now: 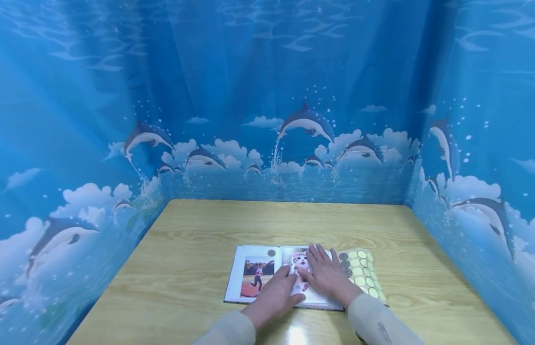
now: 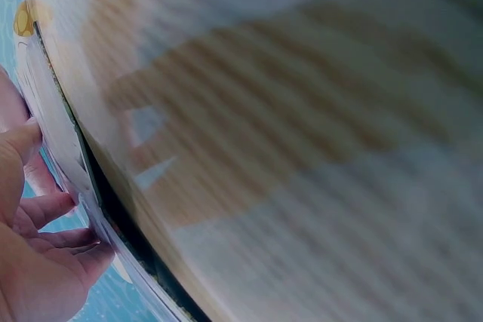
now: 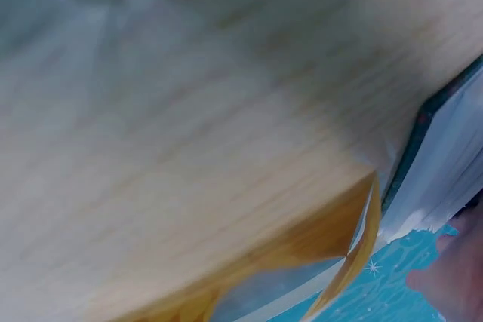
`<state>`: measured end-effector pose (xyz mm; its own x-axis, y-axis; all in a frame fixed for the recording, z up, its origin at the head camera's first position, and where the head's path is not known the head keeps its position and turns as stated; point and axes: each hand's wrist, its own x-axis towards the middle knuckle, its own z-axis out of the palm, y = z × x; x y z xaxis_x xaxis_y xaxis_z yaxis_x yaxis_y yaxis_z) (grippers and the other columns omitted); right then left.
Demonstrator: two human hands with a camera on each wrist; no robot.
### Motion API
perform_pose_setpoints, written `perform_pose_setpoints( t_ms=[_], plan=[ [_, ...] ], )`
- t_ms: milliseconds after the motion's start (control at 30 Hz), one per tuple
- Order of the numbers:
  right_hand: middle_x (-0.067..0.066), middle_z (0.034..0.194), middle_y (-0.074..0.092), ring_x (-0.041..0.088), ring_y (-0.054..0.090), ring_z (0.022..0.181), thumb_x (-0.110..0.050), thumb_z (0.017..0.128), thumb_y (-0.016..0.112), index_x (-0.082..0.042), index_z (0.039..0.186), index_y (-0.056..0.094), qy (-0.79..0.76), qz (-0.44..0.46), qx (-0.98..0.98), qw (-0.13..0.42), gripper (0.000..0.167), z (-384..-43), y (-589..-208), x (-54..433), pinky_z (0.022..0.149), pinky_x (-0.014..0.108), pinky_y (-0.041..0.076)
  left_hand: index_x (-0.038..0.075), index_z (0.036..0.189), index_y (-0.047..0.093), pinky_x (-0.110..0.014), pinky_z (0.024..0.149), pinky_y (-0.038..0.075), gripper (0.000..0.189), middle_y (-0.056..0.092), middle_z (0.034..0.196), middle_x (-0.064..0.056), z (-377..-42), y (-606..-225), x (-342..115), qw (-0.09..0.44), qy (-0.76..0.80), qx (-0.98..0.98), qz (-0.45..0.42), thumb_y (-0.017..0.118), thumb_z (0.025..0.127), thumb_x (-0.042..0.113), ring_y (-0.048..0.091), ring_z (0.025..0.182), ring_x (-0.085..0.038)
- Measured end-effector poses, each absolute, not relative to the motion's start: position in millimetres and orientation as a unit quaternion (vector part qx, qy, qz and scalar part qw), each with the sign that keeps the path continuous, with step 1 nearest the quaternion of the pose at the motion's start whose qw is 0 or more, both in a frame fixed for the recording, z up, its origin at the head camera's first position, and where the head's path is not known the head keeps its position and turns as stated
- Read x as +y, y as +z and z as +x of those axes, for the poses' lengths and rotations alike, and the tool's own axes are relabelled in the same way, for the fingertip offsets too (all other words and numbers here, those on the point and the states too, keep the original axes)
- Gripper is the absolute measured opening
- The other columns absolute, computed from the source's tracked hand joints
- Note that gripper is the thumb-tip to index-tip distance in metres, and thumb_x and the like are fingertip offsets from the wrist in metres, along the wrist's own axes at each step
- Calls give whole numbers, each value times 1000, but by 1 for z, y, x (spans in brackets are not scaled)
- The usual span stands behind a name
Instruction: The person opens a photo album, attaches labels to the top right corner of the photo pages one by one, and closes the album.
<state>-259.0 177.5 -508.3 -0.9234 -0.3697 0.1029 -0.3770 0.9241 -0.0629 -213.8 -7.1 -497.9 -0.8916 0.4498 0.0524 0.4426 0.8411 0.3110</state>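
An open book [image 1: 317, 301] lies on the table, with a photo of a runner [image 1: 257, 278] on its left page and a kitten picture [image 1: 300, 260] on its right page. My left hand [image 1: 276, 292] rests near the centre fold, fingers reaching onto the right page. Spread over the kitten picture is my right hand [image 1: 328, 275], its fingers extended and covering part of it. The left wrist view has my left hand [image 2: 45, 254] with fingers on the pages. Only part of my right hand [image 3: 456, 265] shows in the right wrist view, beside the book's dark-edged cover [image 3: 411, 152].
A sheet of round stickers [image 1: 362, 271], mostly pale yellow with several dark grey ones, lies against the book's right side. One grey round sticker [image 1: 271, 253] is at the top of the left page. Blue dolphin-print curtains [image 1: 267, 158] enclose the wooden table [image 1: 185, 268].
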Motion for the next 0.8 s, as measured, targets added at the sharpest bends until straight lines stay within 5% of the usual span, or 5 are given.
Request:
perform_pose_setpoints(
  t_ms=[800],
  plan=[
    [17,157,34,38,25,146,-52,103,41,-4,150,41,62,176,-981,48,67,-255,-510,190,116,65,13,5,139,55,-43,109,41,66,43,150,-18,-213,-497,-7,11,154,960,233,64,91,50,44,136,-31]
  ],
)
